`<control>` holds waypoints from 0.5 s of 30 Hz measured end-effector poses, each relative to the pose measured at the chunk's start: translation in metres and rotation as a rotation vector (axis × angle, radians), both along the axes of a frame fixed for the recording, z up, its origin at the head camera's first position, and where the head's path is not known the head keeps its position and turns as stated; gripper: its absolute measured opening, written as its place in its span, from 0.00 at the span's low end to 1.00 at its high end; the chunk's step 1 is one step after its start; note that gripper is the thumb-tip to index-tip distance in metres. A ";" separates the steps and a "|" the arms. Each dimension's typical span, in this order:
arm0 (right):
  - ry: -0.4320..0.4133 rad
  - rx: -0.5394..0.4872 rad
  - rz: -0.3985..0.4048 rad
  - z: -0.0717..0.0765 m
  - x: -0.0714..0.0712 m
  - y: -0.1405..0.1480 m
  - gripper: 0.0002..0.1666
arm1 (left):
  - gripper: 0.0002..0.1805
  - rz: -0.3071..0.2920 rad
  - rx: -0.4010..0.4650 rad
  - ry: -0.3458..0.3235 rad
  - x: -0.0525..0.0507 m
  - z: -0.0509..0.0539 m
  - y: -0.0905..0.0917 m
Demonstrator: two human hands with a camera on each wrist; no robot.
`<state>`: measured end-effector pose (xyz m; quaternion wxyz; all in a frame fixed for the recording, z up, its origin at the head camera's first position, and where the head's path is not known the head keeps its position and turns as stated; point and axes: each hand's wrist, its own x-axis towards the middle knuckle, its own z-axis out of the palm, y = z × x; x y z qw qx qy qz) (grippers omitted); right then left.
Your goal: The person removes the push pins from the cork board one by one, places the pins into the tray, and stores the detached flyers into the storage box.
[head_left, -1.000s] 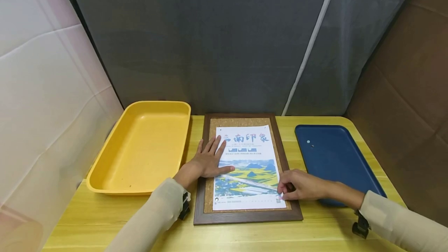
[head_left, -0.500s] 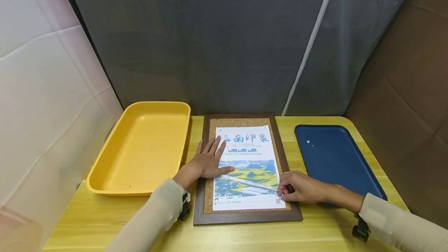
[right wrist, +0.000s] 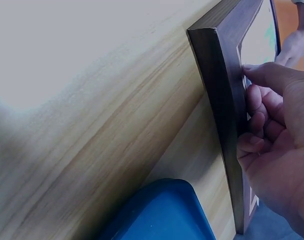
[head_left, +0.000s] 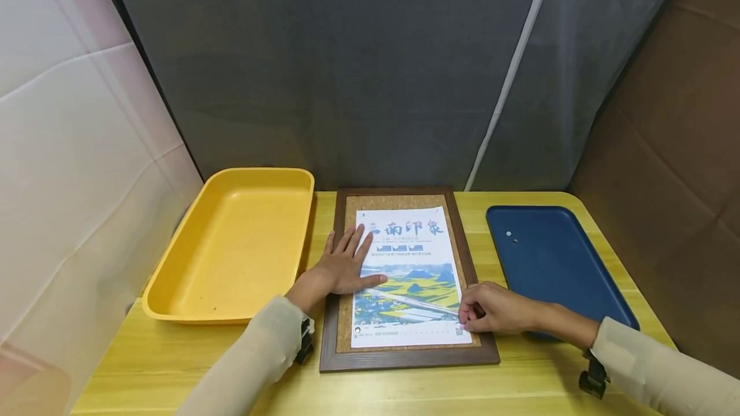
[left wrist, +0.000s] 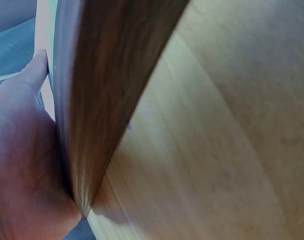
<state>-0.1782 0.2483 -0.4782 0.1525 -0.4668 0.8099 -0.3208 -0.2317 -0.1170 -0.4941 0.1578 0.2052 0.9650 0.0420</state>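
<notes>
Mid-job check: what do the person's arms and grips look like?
The left sleeve and right sleeve are plain beige, ending near the wrists. The left device and right device at their ends are small and black, any markings unreadable. The left grip and right grip are bare, without gloves. No cables show.

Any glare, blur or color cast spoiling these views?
Head: clear overall, smallest print on the poster unreadable; left wrist: soft detail, purplish cast on the left hand; right wrist: strong glare bleaching the tabletop at the picture's upper left.
</notes>
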 end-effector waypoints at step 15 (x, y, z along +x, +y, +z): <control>-0.059 -0.009 -0.024 0.002 0.003 0.000 0.07 | 0.61 -0.001 -0.009 -0.006 -0.001 -0.001 0.000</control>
